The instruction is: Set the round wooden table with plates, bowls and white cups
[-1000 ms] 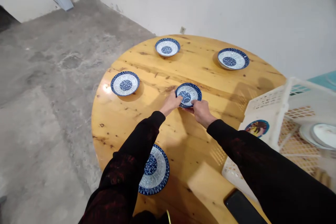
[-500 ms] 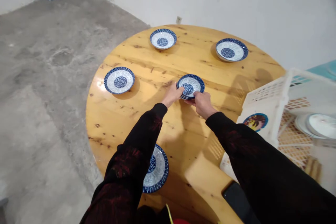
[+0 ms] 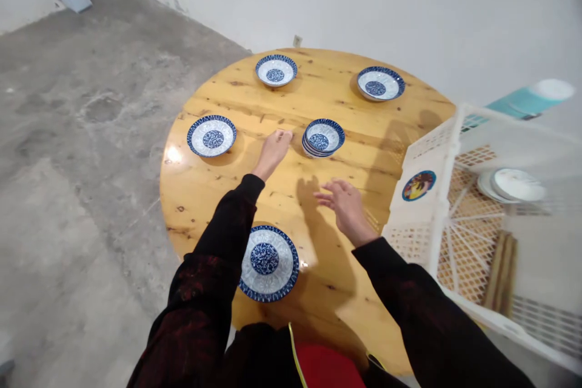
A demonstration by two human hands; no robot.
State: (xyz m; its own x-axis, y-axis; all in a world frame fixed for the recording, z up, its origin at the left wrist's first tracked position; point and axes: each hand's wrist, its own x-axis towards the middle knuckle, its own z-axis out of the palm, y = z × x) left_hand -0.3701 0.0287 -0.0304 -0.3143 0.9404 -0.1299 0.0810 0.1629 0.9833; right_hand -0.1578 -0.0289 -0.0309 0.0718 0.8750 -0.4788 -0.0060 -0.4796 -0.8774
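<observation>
A small stack of bowls (image 3: pixel 324 136), white with blue patterned rims and centres, sits in the middle of the round wooden table (image 3: pixel 291 194). My left hand (image 3: pixel 273 150) hovers just left of the stack, apart from it, fingers loosely bent and nothing in them. Nearer to me, to the right of and below the stack, my right hand (image 3: pixel 344 205) is empty with its fingers apart. A matching blue-and-white plate (image 3: pixel 268 264) lies close to my body, partly behind my left sleeve. Another plate (image 3: pixel 212 136) rests at the table's left side.
Two more blue-and-white dishes, a left one (image 3: pixel 276 71) and a right one (image 3: pixel 381 83), stand along the far edge. A white plastic basket (image 3: pixel 416 236) at the right holds white dishes (image 3: pixel 513 186) and wooden sticks (image 3: pixel 500 273). Behind it is a turquoise cylinder (image 3: pixel 522 102).
Both hands have let go of the bowl stack, which stands on the table. My left hand has drawn off to the left, my right hand back towards me. The view has shifted slightly.
</observation>
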